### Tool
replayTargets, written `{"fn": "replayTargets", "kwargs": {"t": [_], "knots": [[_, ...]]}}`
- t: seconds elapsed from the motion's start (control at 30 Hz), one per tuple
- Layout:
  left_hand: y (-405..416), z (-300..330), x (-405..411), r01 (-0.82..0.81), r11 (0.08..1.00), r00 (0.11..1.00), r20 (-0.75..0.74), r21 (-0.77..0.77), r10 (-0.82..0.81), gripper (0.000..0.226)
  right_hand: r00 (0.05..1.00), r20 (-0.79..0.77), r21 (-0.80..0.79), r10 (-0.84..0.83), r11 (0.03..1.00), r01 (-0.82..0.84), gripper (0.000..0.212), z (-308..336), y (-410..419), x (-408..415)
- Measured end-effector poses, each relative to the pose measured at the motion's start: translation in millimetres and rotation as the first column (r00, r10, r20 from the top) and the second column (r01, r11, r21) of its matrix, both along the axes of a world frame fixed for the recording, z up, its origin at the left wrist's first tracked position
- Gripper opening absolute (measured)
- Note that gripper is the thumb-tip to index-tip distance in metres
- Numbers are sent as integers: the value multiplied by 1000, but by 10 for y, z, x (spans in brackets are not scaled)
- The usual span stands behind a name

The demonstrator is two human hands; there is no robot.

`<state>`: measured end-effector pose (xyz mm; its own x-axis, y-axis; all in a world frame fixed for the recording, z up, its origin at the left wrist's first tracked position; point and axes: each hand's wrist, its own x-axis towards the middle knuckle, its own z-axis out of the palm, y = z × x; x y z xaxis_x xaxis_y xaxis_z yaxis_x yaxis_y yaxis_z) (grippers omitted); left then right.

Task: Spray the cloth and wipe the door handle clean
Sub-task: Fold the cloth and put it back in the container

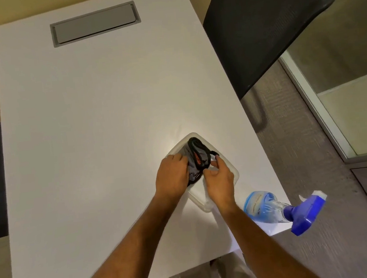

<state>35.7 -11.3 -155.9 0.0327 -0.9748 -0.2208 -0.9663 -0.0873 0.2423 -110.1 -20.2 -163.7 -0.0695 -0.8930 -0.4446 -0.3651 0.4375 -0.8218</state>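
A folded grey cloth with black edging lies in a clear plastic tray on the white table. My left hand grips the cloth's left side. My right hand pinches its near right edge over the tray. A spray bottle with blue liquid and a blue trigger head stands at the table's near right corner, to the right of my right forearm. No door handle is in view.
A grey cable hatch is set into the far end of the table. A black chair stands at the table's right side. Grey carpet and a glass partition lie to the right.
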Motion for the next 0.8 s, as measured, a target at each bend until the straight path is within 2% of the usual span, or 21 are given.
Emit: {"fn": "replayTargets", "kwargs": {"t": [0.1,0.2,0.23,0.27,0.33,0.4,0.47,0.6,0.73,0.8], "knots": [[157,154,-26,-270,956,946,-217,-117,241,39,992,-126,-158,31,986,-51,27,208,-2,-100],[352,198,-58,-555,826,791,-373,-103,485,54,955,-293,-312,48,939,-143,31,287,-55,-239],[413,190,-81,-646,762,699,-440,-50,564,61,933,-354,-299,60,938,-174,37,276,-91,-288],[458,180,-117,-731,681,571,-511,38,642,67,904,-418,-251,86,946,-206,45,246,-128,-330],[503,120,-191,-815,521,316,-558,254,767,74,847,-506,-125,162,958,-257,54,167,-164,-374],[523,23,-274,-803,461,218,-533,378,817,71,847,-487,-50,214,961,-272,54,74,-142,-385],[503,-49,-329,-794,477,205,-573,377,794,56,889,-406,-16,213,971,-239,51,12,-102,-379],[383,-11,-210,-812,538,306,-620,225,722,28,904,-387,-60,182,973,-222,50,2,-39,-379],[280,26,-5,-773,622,446,-591,123,672,39,925,-344,-103,163,972,-210,50,48,37,-333],[241,20,52,-748,655,493,-570,109,657,36,934,-323,-92,151,977,-190,51,48,59,-299]]}}
